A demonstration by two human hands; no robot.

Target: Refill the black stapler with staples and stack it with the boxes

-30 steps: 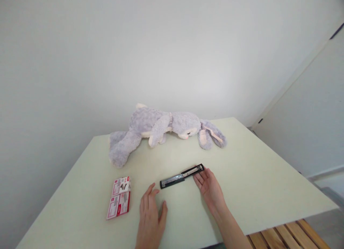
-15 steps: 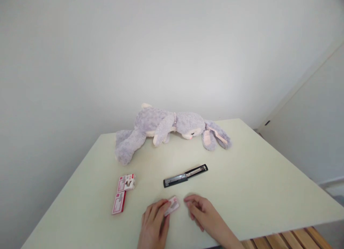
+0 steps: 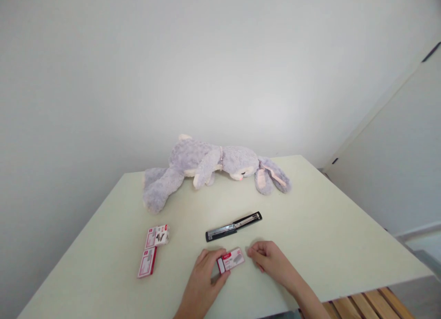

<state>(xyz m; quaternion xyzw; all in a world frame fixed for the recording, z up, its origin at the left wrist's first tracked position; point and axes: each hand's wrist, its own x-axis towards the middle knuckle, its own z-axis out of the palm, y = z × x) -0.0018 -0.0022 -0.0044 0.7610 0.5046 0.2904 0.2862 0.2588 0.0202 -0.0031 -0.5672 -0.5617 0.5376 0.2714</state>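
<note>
White wall point(image 3: 220, 71) behind, pale table point(image 3: 330, 232) in front, plush bunny point(image 3: 193, 158) lying along the back. Going by the head view, the left hand point(image 3: 203, 277) is gripping a small box point(image 3: 234, 259) by one end, just in front of the opened-out stapler point(image 3: 224, 229). The right hand point(image 3: 270, 261) is sitting loosely curled near the box's other end; can't tell if it's pinching anything. Squeezing too hard could be crumpling the cardboard; tilting it could be spilling whatever's inside.
</note>
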